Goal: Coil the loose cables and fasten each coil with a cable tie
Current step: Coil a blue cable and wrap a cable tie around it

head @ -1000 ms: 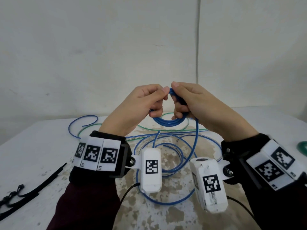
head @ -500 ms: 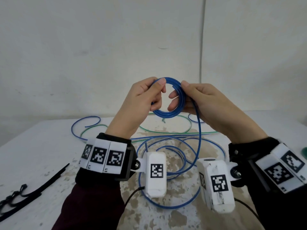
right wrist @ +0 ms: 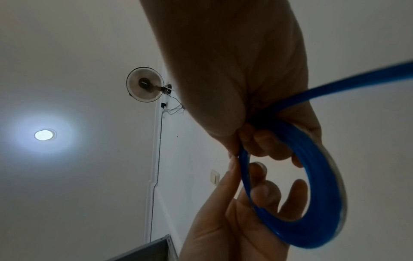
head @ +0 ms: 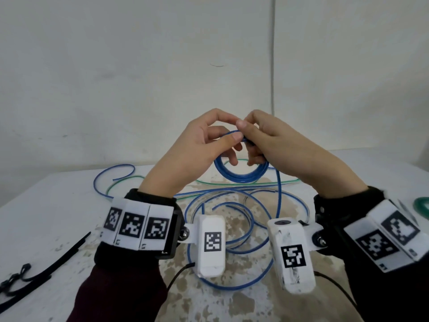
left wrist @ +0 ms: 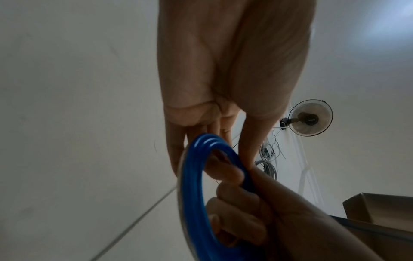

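A small coil of blue cable [head: 241,175] hangs in the air between both hands above the table. My left hand [head: 209,140] pinches a strand at the coil's top between thumb and fingers. My right hand [head: 262,140] grips the coil's top right, fingers curled through the loop. In the left wrist view the blue coil [left wrist: 192,185] runs past both hands' fingers; the right wrist view shows the coil [right wrist: 321,203] held the same way. The cable's loose length [head: 232,228] drops from the right hand into wide loops on the table. Black cable ties [head: 34,273] lie at the left front.
A green cable [head: 232,182] lies tangled with the blue one on the white, stained table [head: 58,217] behind the hands. A green coil [head: 421,203] shows at the right edge. A white wall stands close behind the table.
The hands and coil rose half a second ago and have come back down. The fingers have closed together at the top of the coil, laying on another loop.
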